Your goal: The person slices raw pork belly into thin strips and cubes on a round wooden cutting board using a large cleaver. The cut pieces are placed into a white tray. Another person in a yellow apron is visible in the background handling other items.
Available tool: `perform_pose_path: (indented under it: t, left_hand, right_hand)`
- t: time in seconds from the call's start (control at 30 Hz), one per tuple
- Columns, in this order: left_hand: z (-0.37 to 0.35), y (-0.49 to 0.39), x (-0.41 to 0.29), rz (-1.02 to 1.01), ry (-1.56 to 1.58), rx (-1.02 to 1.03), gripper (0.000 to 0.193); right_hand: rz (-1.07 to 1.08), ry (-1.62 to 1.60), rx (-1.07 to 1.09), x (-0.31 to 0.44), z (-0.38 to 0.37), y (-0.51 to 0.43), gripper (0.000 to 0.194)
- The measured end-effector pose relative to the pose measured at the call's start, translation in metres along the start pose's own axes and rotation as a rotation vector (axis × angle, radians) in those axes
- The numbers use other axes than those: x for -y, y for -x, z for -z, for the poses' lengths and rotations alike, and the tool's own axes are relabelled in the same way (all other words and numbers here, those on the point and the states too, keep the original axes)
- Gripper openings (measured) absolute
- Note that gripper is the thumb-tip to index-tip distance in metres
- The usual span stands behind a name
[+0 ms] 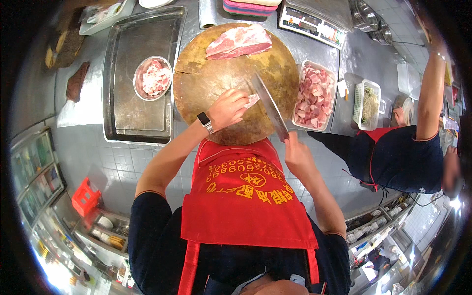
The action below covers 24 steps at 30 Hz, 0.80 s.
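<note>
On a round wooden chopping block (206, 88), my left hand (229, 108) holds a small piece of raw meat (252, 100) under its fingertips. My right hand (298, 153) grips the handle of a cleaver (271, 107), whose blade slants across the block just right of that piece. A large slab of raw, fat-streaked meat (239, 42) rests at the block's far side. To the right stands a white plastic tub (295, 117) heaped with meat cubes (315, 96). Left of the block, a metal bowl (138, 86) contains pale, fatty meat pieces (155, 79).
The bowl stands in a large metal tray (121, 73). A scale (313, 24) and a stack of coloured boards (250, 8) are at the back. Farther right are a white basket of sprouts (368, 105) and a co-worker (402, 158) close to the counter. A red plastic stool (86, 197) is on the floor at left.
</note>
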<state>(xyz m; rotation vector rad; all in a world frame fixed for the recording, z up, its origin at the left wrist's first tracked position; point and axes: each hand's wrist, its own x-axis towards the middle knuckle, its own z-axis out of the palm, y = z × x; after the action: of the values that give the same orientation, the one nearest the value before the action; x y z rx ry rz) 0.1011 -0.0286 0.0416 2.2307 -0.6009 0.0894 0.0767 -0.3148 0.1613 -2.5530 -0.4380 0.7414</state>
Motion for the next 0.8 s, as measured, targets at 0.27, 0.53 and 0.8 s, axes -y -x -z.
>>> perform_pose_path:
  t: [0.27, 0.53, 0.8]
  left_hand:
    - [-0.013, -0.011, 0.004, -0.006, 0.094, 0.088, 0.022]
    - [-0.015, -0.002, 0.0, 0.096, -0.024, -0.061, 0.024]
    - [-0.012, 0.022, 0.0, 0.12, 0.022, -0.152, 0.036]
  right_hand:
    - [0.039, 0.017, 0.065, 0.012, -0.025, -0.033, 0.016]
    - [-0.013, -0.042, 0.044, -0.017, -0.048, -0.04, 0.017]
    - [0.03, 0.019, 0.077, -0.008, -0.011, -0.022, 0.014]
